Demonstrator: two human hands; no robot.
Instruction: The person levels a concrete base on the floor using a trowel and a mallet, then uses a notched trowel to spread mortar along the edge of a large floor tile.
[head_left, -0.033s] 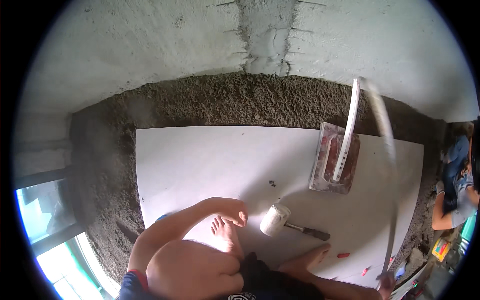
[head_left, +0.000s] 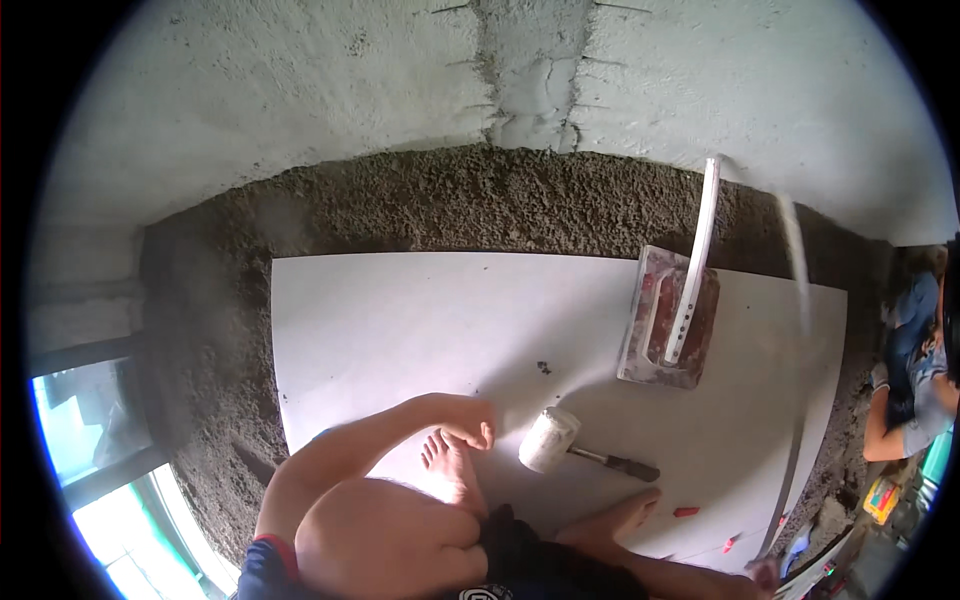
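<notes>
My right hand (head_left: 764, 575), partly cut off at the lower edge, is closed around the near end of a long thin bar (head_left: 797, 270). The bar reaches away over the right side of a large white slab (head_left: 420, 320), its far end pale and blurred. My left hand (head_left: 468, 420) hangs with curled fingers just above my bare foot (head_left: 450, 470), and nothing shows in it. To its right lies a white-headed mallet (head_left: 550, 440) with a dark handle. Farther off, a stained reddish rectangular pad tool (head_left: 650, 320) rests on the slab, with a white strip with holes (head_left: 697, 255) rising along it.
Rough grey mortar (head_left: 430, 200) borders the slab below a pale plastered wall (head_left: 330, 90). Small red pieces (head_left: 686, 512) lie near my other foot (head_left: 630, 512). At the far right another person (head_left: 915, 350) is at work beside a yellow package (head_left: 881, 498). A window (head_left: 125, 530) stands at left.
The far end of the long bar has swung to the right, and my right hand has shifted slightly with it. My left hand, the mallet and the pad tool stay put.
</notes>
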